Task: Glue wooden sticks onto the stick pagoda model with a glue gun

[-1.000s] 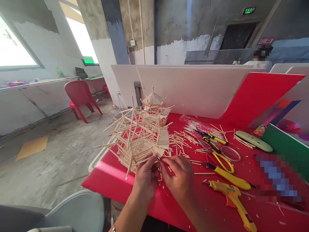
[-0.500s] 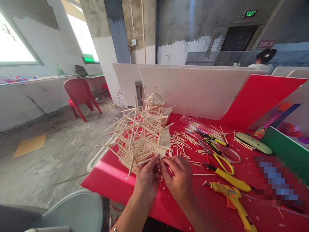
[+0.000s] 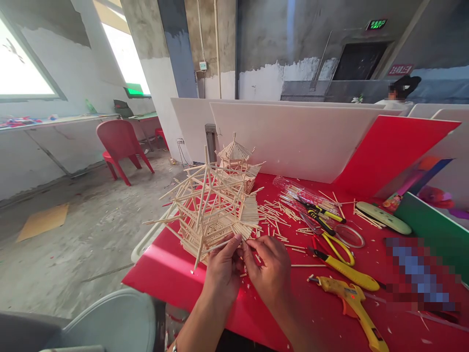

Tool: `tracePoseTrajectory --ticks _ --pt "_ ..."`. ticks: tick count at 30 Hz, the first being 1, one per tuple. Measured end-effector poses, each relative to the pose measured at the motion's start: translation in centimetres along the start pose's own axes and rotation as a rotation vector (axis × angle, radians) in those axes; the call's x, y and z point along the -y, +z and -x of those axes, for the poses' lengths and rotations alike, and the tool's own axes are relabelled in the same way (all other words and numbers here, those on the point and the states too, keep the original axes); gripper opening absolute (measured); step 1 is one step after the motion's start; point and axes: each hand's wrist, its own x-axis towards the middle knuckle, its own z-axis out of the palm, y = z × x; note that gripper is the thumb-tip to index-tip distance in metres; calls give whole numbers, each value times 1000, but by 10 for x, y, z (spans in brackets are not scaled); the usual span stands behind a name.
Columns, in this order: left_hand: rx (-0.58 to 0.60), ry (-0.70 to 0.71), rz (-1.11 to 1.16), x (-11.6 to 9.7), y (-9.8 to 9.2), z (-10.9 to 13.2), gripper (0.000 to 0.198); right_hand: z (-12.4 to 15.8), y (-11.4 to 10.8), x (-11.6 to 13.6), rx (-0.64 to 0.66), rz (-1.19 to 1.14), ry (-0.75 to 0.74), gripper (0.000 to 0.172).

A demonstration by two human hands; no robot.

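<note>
Red chair, tan floor sheet, exit sign

Pale wood-stick model, upright, open frame w/ top spike, slats low rt, on red tbl

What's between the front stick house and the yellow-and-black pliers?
In the head view, loose sticks lie scattered on the red tabletop between the stick house and the pliers.
</note>
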Motion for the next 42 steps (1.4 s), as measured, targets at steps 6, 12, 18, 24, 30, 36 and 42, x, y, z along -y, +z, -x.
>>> tracePoseTrajectory --ticks 6,12,18,24,30,36,42 --pt "-23 3 14 0 0 -1 33 0 0 1 -5 -4 -10 11" --pt "-18 3 10 -1 0 -2 32 -1 -1 2 -14 -11 -7 12" --pt "-4 -4 0 -1 1 -1 34 0 0 1 -14 -10 1 13" --pt "-4 9 10 -1 0 0 34 1 0 0 -9 -4 4 13" --pt "1 2 8 -1 0 -1 33 0 0 0 -7 -8 -2 12" --pt "9 -4 8 -1 0 0 33 2 1 0 -12 -12 7 12" --pt "10 3 2 -1 -1 -1 31 2 0 -1 -4 -18 11 12"
